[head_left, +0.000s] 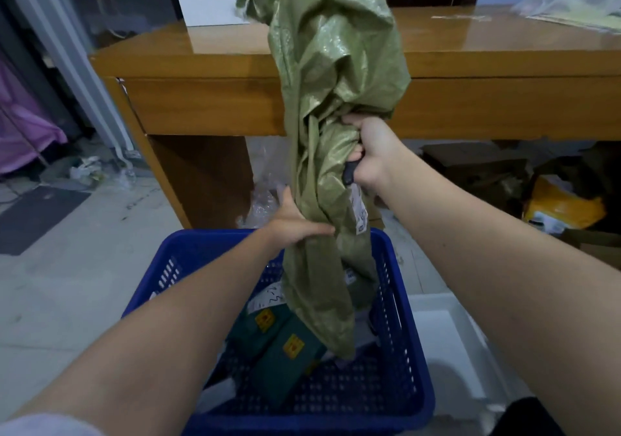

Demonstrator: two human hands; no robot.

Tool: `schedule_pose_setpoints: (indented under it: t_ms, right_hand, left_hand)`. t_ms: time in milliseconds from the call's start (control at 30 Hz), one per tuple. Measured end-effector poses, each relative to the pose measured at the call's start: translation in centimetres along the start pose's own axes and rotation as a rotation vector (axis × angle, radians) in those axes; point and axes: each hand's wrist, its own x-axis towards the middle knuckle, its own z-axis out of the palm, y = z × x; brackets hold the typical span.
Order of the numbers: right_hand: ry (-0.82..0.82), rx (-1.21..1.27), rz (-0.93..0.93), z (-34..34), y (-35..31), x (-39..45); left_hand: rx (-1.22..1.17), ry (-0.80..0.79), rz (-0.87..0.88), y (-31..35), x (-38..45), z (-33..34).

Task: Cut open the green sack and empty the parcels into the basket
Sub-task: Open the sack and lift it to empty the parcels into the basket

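Observation:
The green woven sack (329,75) hangs upright over the blue plastic basket (406,402), its lower end dipping inside. My right hand (369,153) grips the sack's bunched middle together with a dark handle, likely a cutter (350,172). My left hand (295,222) clasps the sack lower down, just above the basket's far rim. Two dark green parcels (285,351) with yellow labels lie in the basket, with white-labelled parcels beside them. A white label (359,213) hangs on the sack.
A wooden desk (208,99) stands right behind the basket, with a white box (211,5) on top. A white bin (450,345) sits to the basket's right. Cardboard and a yellow bag (564,207) lie under the desk at right. A dark mat (37,217) is on the floor at left.

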Motion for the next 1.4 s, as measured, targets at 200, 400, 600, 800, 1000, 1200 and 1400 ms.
schedule_pose_setpoints:
  t_ms: [200,400,600,800,1000,1200,1400]
  right_hand:
    - [0.115,0.124,0.053,-0.9,0.2,1.4]
    - [0.361,0.048,0.067,-1.6,1.0,2.0]
    - [0.362,-0.031,0.095,-2.8,2.6,2.8]
    - [0.426,-0.053,0.193,-4.9,2.9,2.8]
    - [0.555,0.017,-0.084,-7.7,1.4,1.0]
    - [0.655,-0.053,-0.312,-9.6,3.0,0.1]
    - [0.821,-0.463,-0.649,-8.1,7.5,-1.3]
  left_hand:
    - [-0.285,0.288,0.046,0.1,2.5,0.4]
    - [-0.394,0.580,0.202,1.4,2.8,-2.5]
    - [-0.373,0.740,0.239,2.7,2.3,-3.0]
    - [-0.034,0.702,0.180,3.0,2.0,-4.4]
    - [0.788,0.568,0.354,1.6,1.9,-5.2]
    - [0.890,0.499,0.332,0.9,2.2,-4.3]
    - [1.109,0.484,0.286,0.0,3.3,-4.1]
